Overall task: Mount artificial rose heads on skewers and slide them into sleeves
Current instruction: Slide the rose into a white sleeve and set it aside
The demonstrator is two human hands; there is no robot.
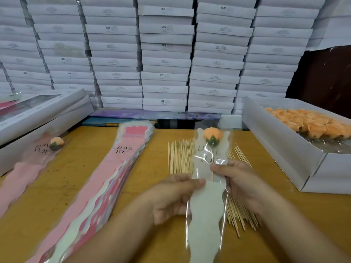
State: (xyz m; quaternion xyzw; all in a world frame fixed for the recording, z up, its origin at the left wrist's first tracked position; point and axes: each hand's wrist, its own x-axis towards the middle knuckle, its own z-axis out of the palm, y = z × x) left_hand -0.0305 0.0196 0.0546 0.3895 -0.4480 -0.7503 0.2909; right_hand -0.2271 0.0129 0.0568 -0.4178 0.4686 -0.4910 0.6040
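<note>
A white sleeve point(206, 198) is held upright above the desk point(121, 186) by both hands. It is pinched at its left edge by the left hand point(171, 198), the thumb laid flat on the front and the fingers curled behind. Its right side is gripped higher up by the right hand point(239, 179), thumb on the clear film just below the printed "LOVE YOU", fingers wrapped behind. An orange rose point(212, 134) with a green base sits inside the sleeve near the top. Its skewer point(212, 174) is seen only faintly through the film between the two thumbs.

Loose skewers point(180, 158) are spread on the desk directly behind and beneath the sleeve, reaching past the right wrist. To the left, a thick stack of sleeves point(106, 185), mostly pink, lies slanted on the desk. Further left, a finished pink sleeve point(26, 171) lies flat with a rose head point(56, 142) inside it, partly under the edge of a white box point(43, 114). At the right, an open white tray point(284, 141) is filled with orange rose heads point(311, 122). Stacked white cartons point(165, 54) are piled along the back.
</note>
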